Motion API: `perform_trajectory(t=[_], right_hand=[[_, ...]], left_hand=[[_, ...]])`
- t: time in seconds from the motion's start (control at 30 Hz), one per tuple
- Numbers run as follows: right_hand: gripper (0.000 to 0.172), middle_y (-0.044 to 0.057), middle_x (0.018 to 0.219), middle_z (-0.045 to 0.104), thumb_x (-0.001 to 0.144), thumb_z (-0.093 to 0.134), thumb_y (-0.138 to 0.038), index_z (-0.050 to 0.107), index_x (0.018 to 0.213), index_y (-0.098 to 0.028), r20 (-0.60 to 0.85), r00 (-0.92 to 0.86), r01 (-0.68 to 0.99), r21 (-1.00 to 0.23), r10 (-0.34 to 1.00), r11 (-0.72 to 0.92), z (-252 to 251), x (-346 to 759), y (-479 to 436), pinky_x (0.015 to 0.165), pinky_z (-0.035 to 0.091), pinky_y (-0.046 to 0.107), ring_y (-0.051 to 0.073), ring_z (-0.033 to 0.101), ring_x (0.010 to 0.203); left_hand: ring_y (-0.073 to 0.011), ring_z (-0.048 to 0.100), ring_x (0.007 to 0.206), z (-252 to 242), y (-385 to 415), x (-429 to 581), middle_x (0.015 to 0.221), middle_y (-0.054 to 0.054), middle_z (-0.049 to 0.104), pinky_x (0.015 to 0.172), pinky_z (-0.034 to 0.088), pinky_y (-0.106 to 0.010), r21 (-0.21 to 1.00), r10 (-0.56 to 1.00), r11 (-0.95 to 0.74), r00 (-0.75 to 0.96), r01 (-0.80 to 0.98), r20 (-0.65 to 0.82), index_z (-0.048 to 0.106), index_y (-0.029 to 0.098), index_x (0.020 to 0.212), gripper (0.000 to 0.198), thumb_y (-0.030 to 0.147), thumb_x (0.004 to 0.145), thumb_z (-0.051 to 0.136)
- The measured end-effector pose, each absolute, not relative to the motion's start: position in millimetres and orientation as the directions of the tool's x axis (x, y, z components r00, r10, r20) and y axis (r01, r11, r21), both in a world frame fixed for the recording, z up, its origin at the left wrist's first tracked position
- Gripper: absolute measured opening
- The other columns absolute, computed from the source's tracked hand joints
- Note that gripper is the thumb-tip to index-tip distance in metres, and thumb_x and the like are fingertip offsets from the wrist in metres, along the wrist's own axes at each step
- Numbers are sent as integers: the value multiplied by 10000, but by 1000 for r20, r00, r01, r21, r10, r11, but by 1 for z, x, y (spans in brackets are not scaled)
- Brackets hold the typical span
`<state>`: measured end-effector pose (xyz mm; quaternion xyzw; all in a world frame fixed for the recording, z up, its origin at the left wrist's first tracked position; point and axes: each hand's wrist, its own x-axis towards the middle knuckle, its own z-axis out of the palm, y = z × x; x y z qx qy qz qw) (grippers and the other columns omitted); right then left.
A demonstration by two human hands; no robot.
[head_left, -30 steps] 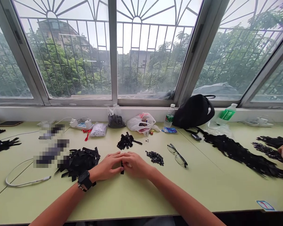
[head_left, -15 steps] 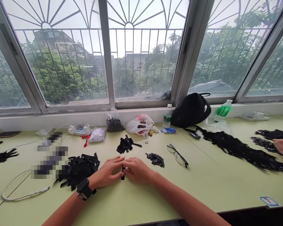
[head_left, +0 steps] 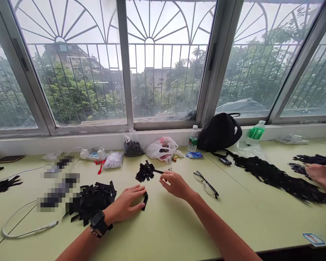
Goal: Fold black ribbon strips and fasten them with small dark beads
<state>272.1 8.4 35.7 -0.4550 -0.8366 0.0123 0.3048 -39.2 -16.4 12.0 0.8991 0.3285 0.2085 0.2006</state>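
My left hand (head_left: 126,204) rests on the green table (head_left: 163,228), a black watch on its wrist, and its fingertips pinch a short black ribbon strip (head_left: 145,199) that curls up off the surface. My right hand (head_left: 176,185) hovers further back, fingers curled with thumb and forefinger drawn together; what they hold is too small to see. It covers the spot where small dark beads lie. A small heap of black bows (head_left: 145,171) sits just beyond and left of it. A bigger pile of black ribbon strips (head_left: 91,198) lies beside my left wrist.
Glasses (head_left: 206,184) lie right of my right hand. Along the window sill stand plastic bags (head_left: 163,148), a water bottle (head_left: 192,139), a black bag (head_left: 220,132) and a green bottle (head_left: 255,132). A white cable (head_left: 21,226) loops at left. Another person's hand (head_left: 320,174) works on black trim (head_left: 277,178) at right.
My hands were together on the black strip. The right hand has let go and moved back and right over the beads; the left hand keeps the strip. The view shifted slightly.
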Motion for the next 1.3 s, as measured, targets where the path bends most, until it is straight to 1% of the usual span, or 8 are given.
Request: perform_trajectory(t=[0.17,0.27,0.37,0.5,0.67,0.87,1.07,1.3], right_hand=[[170,27,775,694,960,611,-228,725,835,-210,460,-410,712,-379,787,592,30,263,5,668,404,275,164,604,713],[136,18,783,696,922,625,-192,744,859,-210,379,-511,628,-449,772,636,20,245,-2,654,401,260,147,592,690],[133,14,800,684,898,631,-175,760,899,-209,341,-558,572,-503,757,648,13,231,-9,654,399,251,138,578,690],[148,19,838,664,941,618,-234,762,946,-199,313,-594,500,-578,741,645,12,223,-14,666,404,247,135,562,707],[252,-1,775,608,1004,577,-336,716,866,-177,279,-622,407,-683,732,606,13,218,-14,630,376,243,127,503,683],[99,-31,744,602,910,690,-285,706,926,-188,235,-588,346,-792,774,504,5,215,-14,616,388,231,116,498,658],[62,-36,688,602,861,667,-178,729,857,-183,314,-519,330,-785,795,525,1,212,-10,594,382,229,106,491,617],[113,-2,698,664,859,686,-191,776,793,-177,410,-475,327,-740,779,588,3,210,-9,617,419,248,123,541,629]], left_hand=[[-297,578,1354,17,-19,-31,1423,-45,674,1148,466,-433,560,711,-674,627,481,318,766,327,1223,282,310,944,731],[-251,668,1135,21,-21,-24,1187,-47,758,1036,513,-380,598,712,-672,603,437,359,788,267,1024,125,229,925,723],[-224,669,1001,21,-21,-21,1001,-40,758,899,530,-325,617,724,-660,582,428,371,766,232,954,90,183,911,704],[-193,657,846,15,-20,-21,881,-28,733,768,507,-288,625,749,-637,555,451,363,755,214,931,143,121,885,657],[-167,625,797,14,-23,-15,884,-12,728,761,489,-277,605,724,-674,538,424,431,712,215,961,215,69,851,599],[-143,579,731,21,-28,-14,846,12,685,699,464,-255,617,750,-651,499,443,434,618,212,917,122,111,848,614],[-111,519,626,21,-25,-15,785,36,652,602,403,-217,693,778,-588,524,417,346,639,211,1044,241,101,835,593],[-118,485,630,25,-27,-14,710,32,585,579,383,-212,732,792,-543,540,410,285,717,189,1056,180,292,925,651]])
